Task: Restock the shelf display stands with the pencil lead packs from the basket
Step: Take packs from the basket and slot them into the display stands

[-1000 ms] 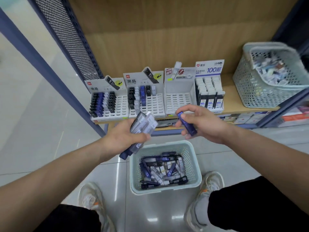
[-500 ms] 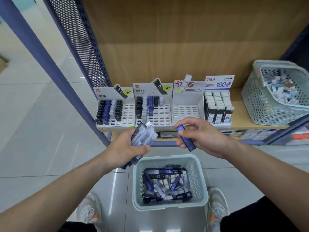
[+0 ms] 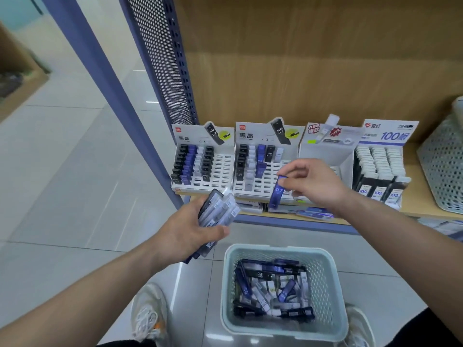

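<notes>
My left hand (image 3: 185, 234) grips a fanned bundle of lead packs (image 3: 219, 209), black, grey and blue, below the shelf edge. My right hand (image 3: 313, 184) pinches the top of one blue lead pack (image 3: 276, 192), which hangs upright in front of the second display stand (image 3: 263, 181). That stand holds black, white and blue packs in its left rows. The first display stand (image 3: 215, 176) on its left has several filled rows. The pale green basket (image 3: 323, 284) on the floor between my feet holds many loose packs.
A third stand (image 3: 325, 151) looks mostly bare; a fourth stand (image 3: 380, 169) is full of "100" packs. Another mesh basket (image 3: 443, 159) sits at the shelf's right. A perforated blue panel (image 3: 162, 58) bounds the shelf on the left. More stock lies on the lower shelf (image 3: 300, 211).
My right hand has risen with the blue pack, from below the shelf edge up to the front of the second stand. The view has moved closer to the shelf. The left hand keeps its bundle.
</notes>
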The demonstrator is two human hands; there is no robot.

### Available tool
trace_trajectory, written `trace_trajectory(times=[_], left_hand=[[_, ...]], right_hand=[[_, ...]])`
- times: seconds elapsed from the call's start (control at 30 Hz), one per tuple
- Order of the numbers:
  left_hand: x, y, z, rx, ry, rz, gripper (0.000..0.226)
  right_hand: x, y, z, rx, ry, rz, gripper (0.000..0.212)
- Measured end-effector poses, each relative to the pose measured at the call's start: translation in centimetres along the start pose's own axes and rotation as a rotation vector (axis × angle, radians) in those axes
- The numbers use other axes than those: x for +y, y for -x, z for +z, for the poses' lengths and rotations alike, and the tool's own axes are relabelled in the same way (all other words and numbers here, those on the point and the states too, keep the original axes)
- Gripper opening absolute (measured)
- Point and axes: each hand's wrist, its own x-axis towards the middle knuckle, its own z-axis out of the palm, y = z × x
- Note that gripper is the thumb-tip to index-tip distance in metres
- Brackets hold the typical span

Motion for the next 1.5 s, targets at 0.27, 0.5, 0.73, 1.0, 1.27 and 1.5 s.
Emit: trace_trajectory(times=[0.27, 0.5, 0.73, 1.0, 1.27, 1.5], left_hand=[[0.2, -0.2, -3.1, 0.103, 0.069, -0.019, 0.039], [-1.2, 0.9, -6.2, 0.201, 0.058, -0.047, 0.025], [-2.0, 2.2, -8.7, 0.275, 0.050, -0.090, 0.021], [-2.7, 2.9, -10.2, 0.312, 0.056, -0.084, 0.022], [-2.5, 2.2, -10.5, 0.326, 0.053, -0.086, 0.021], [-2.5, 1.6, -10.5, 0.315, 0.040, -0.096, 0.021]], right_hand=[[-2.0, -5.0, 4.4, 0.057, 0.114, -0.138, 0.013], [-3.9, -9.0, 12.6, -0.027, 0.256, -0.342, 0.014], [-3.5, -12.3, 16.4, 0.043, 0.327, -0.341, 0.014], [-2.5, -16.1, 12.1, 0.203, 0.422, -0.335, 0.018], [-0.8, -18.3, 13.5, 0.194, 0.568, -0.344, 0.016], [-0.3, -18.6, 13.7, 0.232, 0.601, -0.370, 0.016]])
